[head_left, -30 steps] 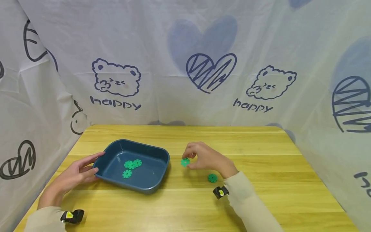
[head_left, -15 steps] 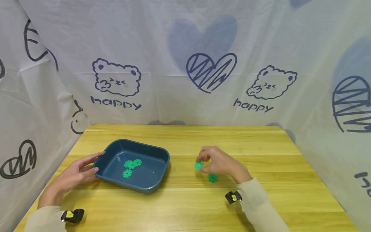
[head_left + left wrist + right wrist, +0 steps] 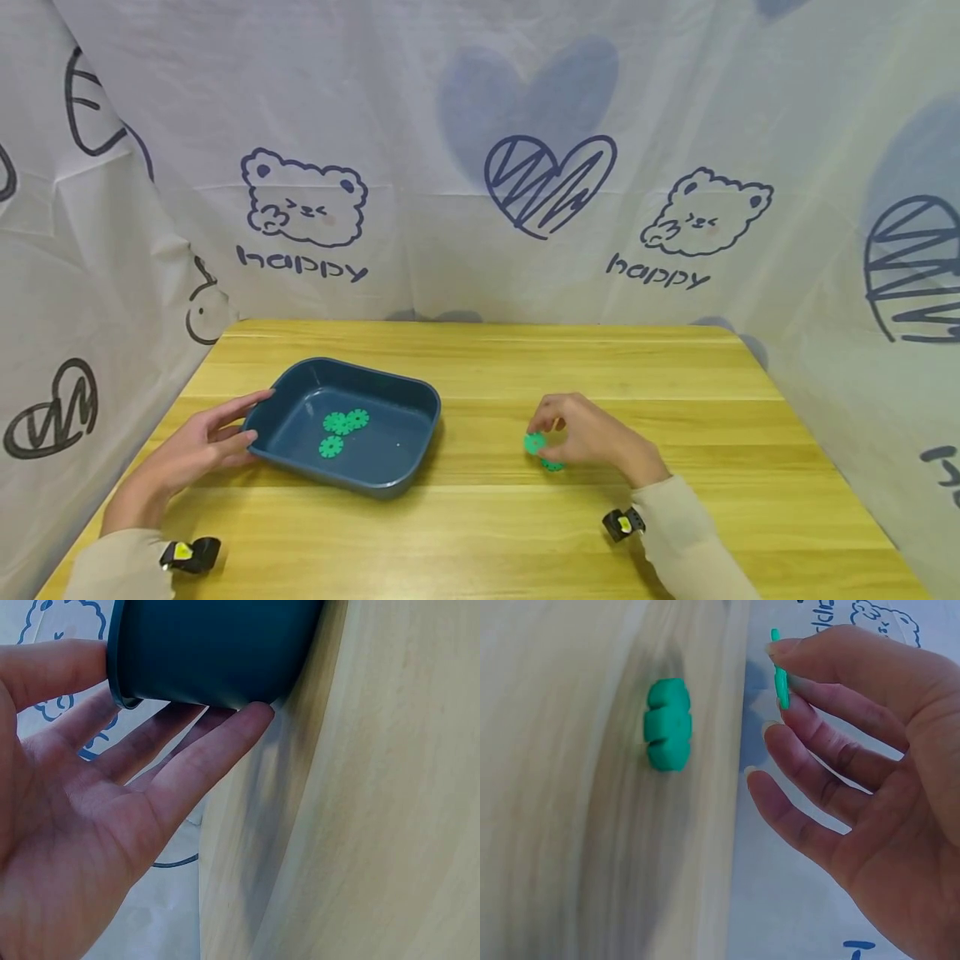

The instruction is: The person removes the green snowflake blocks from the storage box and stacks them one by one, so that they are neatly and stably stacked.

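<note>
My left hand (image 3: 197, 442) touches the near-left side of a dark blue tray (image 3: 411, 390); the left wrist view shows its fingertips and thumb, mostly straight, against the outer wall and rim. Right of the tray, my right hand (image 3: 592, 437) pinches a green notched snowflake disc (image 3: 534, 443) by its edge, between thumb and fingers. In the right wrist view that disc appears edge-on, while the other fingers are spread. A second green disc (image 3: 667, 726) lies on the table below, partly hidden by the hand in the head view.
Several green discs (image 3: 331, 447) lie inside the tray, some overlapping. The wooden table (image 3: 480, 542) ends at a white printed cloth (image 3: 435, 167) that hangs behind and along both sides. Each wrist wears a black strapped device.
My right hand has moved right and nearer to me with the pinched disc, which is now beside the disc on the table and overlaps it. Left hand and tray stay in place.
</note>
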A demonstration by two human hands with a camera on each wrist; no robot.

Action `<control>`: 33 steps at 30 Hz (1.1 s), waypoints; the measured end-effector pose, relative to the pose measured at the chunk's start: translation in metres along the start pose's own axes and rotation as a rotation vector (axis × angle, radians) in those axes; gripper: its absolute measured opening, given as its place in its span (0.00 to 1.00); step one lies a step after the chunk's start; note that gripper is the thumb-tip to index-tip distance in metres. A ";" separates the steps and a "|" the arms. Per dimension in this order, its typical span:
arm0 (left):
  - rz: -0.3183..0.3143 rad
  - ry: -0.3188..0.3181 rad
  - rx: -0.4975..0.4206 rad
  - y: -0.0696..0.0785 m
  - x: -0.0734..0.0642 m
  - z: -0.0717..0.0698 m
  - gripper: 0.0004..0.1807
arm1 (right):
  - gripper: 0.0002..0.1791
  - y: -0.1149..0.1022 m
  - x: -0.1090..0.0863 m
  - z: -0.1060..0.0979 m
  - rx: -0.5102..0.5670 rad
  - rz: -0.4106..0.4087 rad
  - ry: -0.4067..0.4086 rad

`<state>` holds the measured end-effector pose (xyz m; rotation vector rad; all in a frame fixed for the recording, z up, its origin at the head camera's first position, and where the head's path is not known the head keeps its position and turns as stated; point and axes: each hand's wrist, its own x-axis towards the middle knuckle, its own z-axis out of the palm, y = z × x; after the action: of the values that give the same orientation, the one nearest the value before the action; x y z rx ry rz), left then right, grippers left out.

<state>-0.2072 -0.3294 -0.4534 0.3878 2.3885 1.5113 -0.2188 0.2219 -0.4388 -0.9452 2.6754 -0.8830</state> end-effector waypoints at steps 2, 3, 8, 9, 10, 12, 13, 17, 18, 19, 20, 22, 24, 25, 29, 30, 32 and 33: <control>-0.002 -0.002 -0.004 0.000 0.000 0.000 0.36 | 0.05 0.002 -0.003 0.000 0.002 0.003 0.000; -0.003 -0.002 -0.006 0.000 0.000 0.000 0.36 | 0.05 0.003 -0.004 0.000 0.004 0.009 -0.002; -0.009 -0.004 -0.015 0.000 0.000 0.000 0.36 | 0.07 0.007 -0.009 0.001 0.010 0.021 0.002; -0.010 -0.004 -0.017 0.000 0.000 0.000 0.37 | 0.07 0.008 -0.010 0.001 0.009 0.022 0.002; -0.011 -0.005 -0.019 0.000 0.000 0.000 0.37 | 0.07 0.009 -0.011 0.001 0.008 0.023 0.003; -0.009 -0.005 -0.019 0.000 0.000 0.000 0.37 | 0.08 0.010 -0.013 0.002 0.005 0.027 0.002; -0.007 -0.005 -0.018 0.000 0.000 0.000 0.37 | 0.08 0.011 -0.014 0.002 0.005 0.030 -0.001; -0.001 -0.001 -0.013 0.001 0.000 0.001 0.36 | 0.09 0.015 -0.017 0.004 0.022 0.048 -0.010; -0.001 -0.001 -0.014 0.001 0.000 0.001 0.36 | 0.09 0.016 -0.018 0.005 0.031 0.052 -0.011; -0.002 0.000 -0.015 0.001 0.000 0.001 0.36 | 0.09 0.018 -0.018 0.006 0.038 0.055 -0.010; -0.002 -0.001 -0.017 0.001 0.000 0.001 0.36 | 0.09 0.019 -0.019 0.006 0.044 0.056 -0.009; -0.002 -0.001 -0.016 0.001 0.000 0.001 0.36 | 0.10 0.021 -0.020 0.007 0.056 0.054 -0.005; 0.001 0.001 -0.012 0.001 0.000 0.001 0.36 | 0.10 0.023 -0.021 0.008 0.064 0.047 -0.001; 0.002 0.001 -0.010 0.001 -0.001 0.000 0.36 | 0.10 0.023 -0.021 0.008 0.066 0.043 0.001; 0.010 0.003 -0.002 0.001 -0.001 0.000 0.36 | 0.09 0.025 -0.022 0.009 0.074 0.050 -0.003; 0.011 0.004 0.000 0.001 -0.001 0.000 0.36 | 0.09 0.026 -0.022 0.009 0.075 0.052 -0.004; 0.013 0.004 0.002 0.001 -0.001 0.000 0.36 | 0.10 0.026 -0.023 0.010 0.083 0.067 -0.009; 0.014 0.004 0.003 0.001 -0.001 0.000 0.36 | 0.10 0.027 -0.023 0.010 0.086 0.069 -0.011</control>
<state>-0.2062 -0.3296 -0.4527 0.4033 2.3960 1.5161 -0.2113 0.2480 -0.4638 -0.8312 2.6212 -0.9661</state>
